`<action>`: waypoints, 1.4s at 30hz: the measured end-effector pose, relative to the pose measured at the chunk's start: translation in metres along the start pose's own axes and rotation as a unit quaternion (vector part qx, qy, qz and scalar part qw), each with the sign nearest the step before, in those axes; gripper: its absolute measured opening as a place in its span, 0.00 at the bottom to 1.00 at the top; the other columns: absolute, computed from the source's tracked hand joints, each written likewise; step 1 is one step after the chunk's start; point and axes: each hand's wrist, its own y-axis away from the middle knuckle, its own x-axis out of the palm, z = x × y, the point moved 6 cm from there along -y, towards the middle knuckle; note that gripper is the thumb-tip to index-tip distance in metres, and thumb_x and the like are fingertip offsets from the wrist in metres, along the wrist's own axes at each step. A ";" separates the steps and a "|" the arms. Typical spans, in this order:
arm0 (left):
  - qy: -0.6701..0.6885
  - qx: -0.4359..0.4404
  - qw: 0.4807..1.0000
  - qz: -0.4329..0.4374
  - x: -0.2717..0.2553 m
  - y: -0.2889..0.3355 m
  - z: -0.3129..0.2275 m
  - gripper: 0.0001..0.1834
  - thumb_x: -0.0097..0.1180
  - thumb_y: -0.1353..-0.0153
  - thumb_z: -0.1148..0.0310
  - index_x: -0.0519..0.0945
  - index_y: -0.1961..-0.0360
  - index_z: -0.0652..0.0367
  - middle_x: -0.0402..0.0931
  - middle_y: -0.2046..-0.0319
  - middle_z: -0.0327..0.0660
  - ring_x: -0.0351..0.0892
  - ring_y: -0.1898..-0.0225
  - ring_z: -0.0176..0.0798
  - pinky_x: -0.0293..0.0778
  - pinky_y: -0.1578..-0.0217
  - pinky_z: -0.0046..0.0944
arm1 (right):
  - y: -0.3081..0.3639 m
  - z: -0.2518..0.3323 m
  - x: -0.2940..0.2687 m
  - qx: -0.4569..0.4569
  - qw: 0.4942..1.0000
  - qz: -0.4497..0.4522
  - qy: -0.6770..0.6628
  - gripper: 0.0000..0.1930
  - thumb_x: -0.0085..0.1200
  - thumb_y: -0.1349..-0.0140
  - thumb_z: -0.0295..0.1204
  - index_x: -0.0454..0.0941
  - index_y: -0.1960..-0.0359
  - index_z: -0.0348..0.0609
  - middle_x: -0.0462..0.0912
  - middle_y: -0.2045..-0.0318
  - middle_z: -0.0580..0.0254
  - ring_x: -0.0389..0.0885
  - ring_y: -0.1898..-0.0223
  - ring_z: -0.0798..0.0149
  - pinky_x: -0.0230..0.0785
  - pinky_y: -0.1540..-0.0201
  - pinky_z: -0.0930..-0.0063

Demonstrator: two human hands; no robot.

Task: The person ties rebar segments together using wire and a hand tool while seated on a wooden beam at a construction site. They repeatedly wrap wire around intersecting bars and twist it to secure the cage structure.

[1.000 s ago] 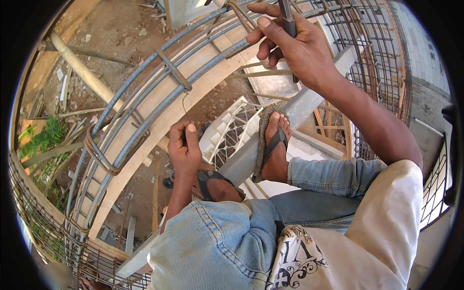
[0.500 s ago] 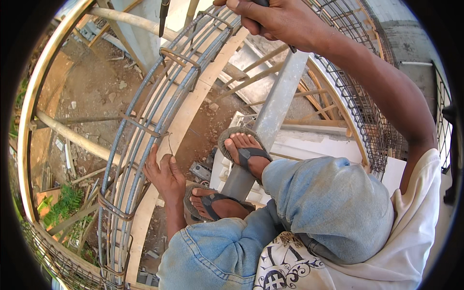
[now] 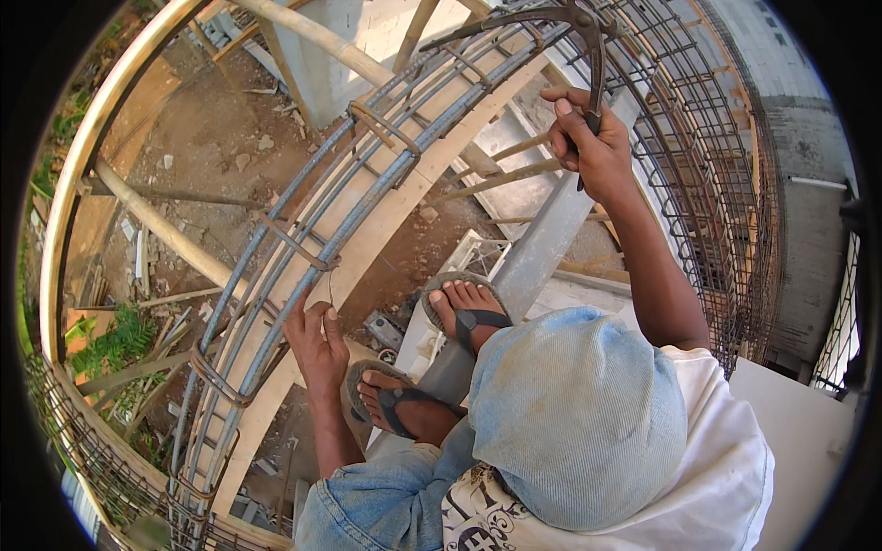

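Note:
My right hand is closed round one handle of dark metal pincers, held up at the upper right. Their other handle swings out to the left, over a curved cage of steel reinforcing bars. My left hand is at the inner side of this cage, fingers apart, the foremost fingertip against a bar. A thin tie wire hangs from a stirrup down to those fingertips; I cannot make out a grip on it. Bent stirrups wrap the long bars at intervals.
Both my sandalled feet rest near a grey beam above the ground. Under the cage runs a curved wooden board. A mesh of bars curves along the right. Timber poles cross above rubble-strewn soil on the left.
My right hand has come down and nearer, bringing the pincers fully into view with their handles spread. My left hand stays by the same stirrup. The view has shifted slightly.

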 end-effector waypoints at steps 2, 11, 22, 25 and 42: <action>-0.004 -0.001 1.000 0.006 -0.001 -0.002 -0.004 0.08 0.53 0.31 0.66 0.79 0.58 0.57 0.70 0.39 0.52 0.65 0.37 0.58 0.57 0.36 0.56 | -0.001 -0.021 0.000 0.039 0.998 0.034 0.022 0.14 0.50 0.27 0.37 0.79 0.48 0.42 0.72 0.82 0.72 0.65 0.82 0.81 0.56 0.79 0.81; 0.082 -0.050 0.995 -0.031 0.016 0.012 -0.035 0.08 0.57 0.33 0.67 0.80 0.60 0.61 0.75 0.56 0.46 0.72 0.55 0.46 0.68 0.50 0.45 | 0.024 -0.085 0.085 -0.179 0.916 -0.135 0.332 0.20 0.58 0.33 0.37 0.76 0.46 0.36 0.78 0.58 0.49 0.76 0.56 0.54 0.69 0.50 0.62; 0.518 -0.301 0.801 -0.005 0.083 0.022 -0.018 0.12 0.53 0.28 0.66 0.79 0.54 0.67 0.81 0.68 0.39 0.78 0.70 0.29 0.76 0.67 0.30 | 0.134 -0.125 0.239 0.283 0.882 0.301 -0.227 0.19 0.52 0.27 0.37 0.77 0.43 0.34 0.82 0.60 0.64 0.77 0.61 0.75 0.73 0.58 0.80; 0.505 -0.364 0.782 0.034 0.087 0.029 -0.009 0.13 0.54 0.28 0.66 0.81 0.56 0.67 0.81 0.69 0.40 0.80 0.68 0.31 0.78 0.65 0.32 | 0.136 -0.139 0.246 0.349 0.858 0.271 -0.263 0.18 0.52 0.27 0.38 0.79 0.47 0.36 0.82 0.62 0.65 0.76 0.64 0.76 0.72 0.60 0.80; -0.065 -0.105 0.991 -0.054 0.007 -0.038 0.002 0.14 0.49 0.30 0.61 0.84 0.53 0.53 0.84 0.59 0.42 0.80 0.56 0.48 0.64 0.46 0.50 | 0.108 -0.137 0.237 0.179 0.926 0.276 0.185 0.16 0.47 0.29 0.36 0.81 0.56 0.36 0.81 0.74 0.57 0.77 0.70 0.66 0.68 0.66 0.70</action>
